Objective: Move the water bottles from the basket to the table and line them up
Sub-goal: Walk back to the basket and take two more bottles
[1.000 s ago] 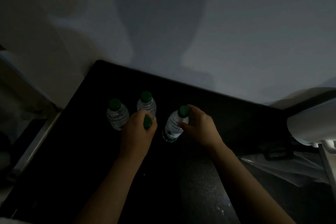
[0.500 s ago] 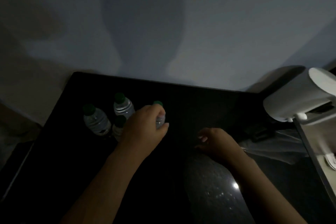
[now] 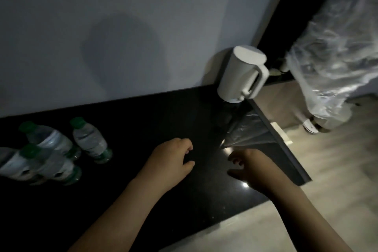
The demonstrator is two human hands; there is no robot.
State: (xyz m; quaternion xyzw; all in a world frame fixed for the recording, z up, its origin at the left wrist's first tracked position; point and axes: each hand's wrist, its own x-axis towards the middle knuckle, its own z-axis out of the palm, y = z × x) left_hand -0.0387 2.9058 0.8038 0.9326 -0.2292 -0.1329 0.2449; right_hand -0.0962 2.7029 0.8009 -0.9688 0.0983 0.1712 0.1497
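Observation:
Several clear water bottles with green caps stand on the black table point(image 3: 159, 112) at the far left: one bottle point(image 3: 90, 141) nearest the middle, another point(image 3: 49, 139) behind it to the left, a third point(image 3: 51, 163) in front, and one more point(image 3: 10, 161) cut by the frame edge. My left hand point(image 3: 171, 159) hovers over the table's middle with loosely curled fingers, holding nothing. My right hand point(image 3: 253, 168) hangs to its right, fingers also loosely curled and empty. No basket is in view.
A white kettle point(image 3: 241, 75) stands at the table's back right corner by the grey wall. Crumpled clear plastic point(image 3: 249, 133) lies on the table near its right edge. A plastic-wrapped object point(image 3: 335, 51) stands on the pale floor to the right.
My left hand let go of the bottle it held and drew back to the right. My right hand also moved right. The view swung right, putting the bottles at the left edge.

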